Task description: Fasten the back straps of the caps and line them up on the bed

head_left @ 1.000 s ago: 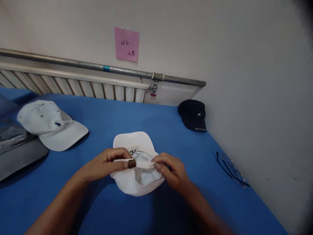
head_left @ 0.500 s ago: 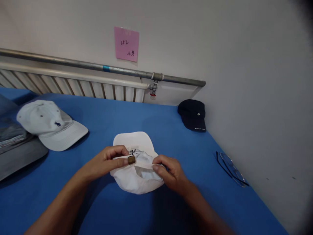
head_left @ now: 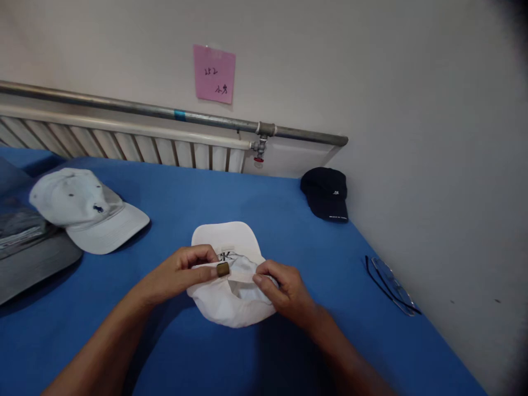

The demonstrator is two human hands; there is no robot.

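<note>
A white baseball cap (head_left: 231,311) rests on the blue surface in front of me, its brim pointing away and its back opening toward me. My left hand (head_left: 181,274) pinches the cap's rear edge beside a brass-coloured strap buckle (head_left: 223,269). On the other side of the opening, my right hand (head_left: 284,286) has thumb and forefinger closed on the cap's back strap (head_left: 243,275). Dark print shows inside the cap. The fingertips under the fabric are partly hidden.
At left lie a pale cap (head_left: 82,201) with a small dark logo and a grey cap (head_left: 37,264). A navy cap (head_left: 325,192) sits by the wall, with eyeglasses (head_left: 391,286) at the right edge. Behind are a radiator (head_left: 157,151), a metal pipe (head_left: 124,104) and a pink note (head_left: 214,74).
My right thumb and forefinger have slid slightly left along the strap toward the buckle. My left hand keeps its hold, and the cap has barely moved.
</note>
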